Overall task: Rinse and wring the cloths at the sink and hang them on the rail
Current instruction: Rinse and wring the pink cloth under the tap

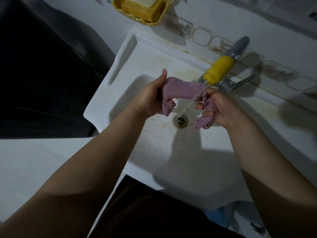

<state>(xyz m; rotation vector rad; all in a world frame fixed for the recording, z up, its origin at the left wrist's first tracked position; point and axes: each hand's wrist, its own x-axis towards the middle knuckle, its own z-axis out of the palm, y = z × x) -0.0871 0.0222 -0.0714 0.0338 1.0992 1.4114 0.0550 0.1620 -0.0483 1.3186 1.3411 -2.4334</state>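
Note:
A wet purple cloth [182, 90] is stretched between my two hands over the white sink [130, 69]. My left hand [152, 98] grips its left end, thumb pointing up. My right hand [217, 109] grips the bunched right end, with a tail of cloth hanging below the fingers. Water runs from the tap [229, 83], which has a yellow nozzle [218, 69], onto the cloth near my right hand and falls toward the drain [180, 120]. No rail is in view.
A yellow soap dish [142, 11] holding soap bars is fixed on the tiled wall above the sink. A grey handle [238, 47] sticks out behind the nozzle. A dark appliance [42, 74] stands at the left, with a white surface [34, 160] below it.

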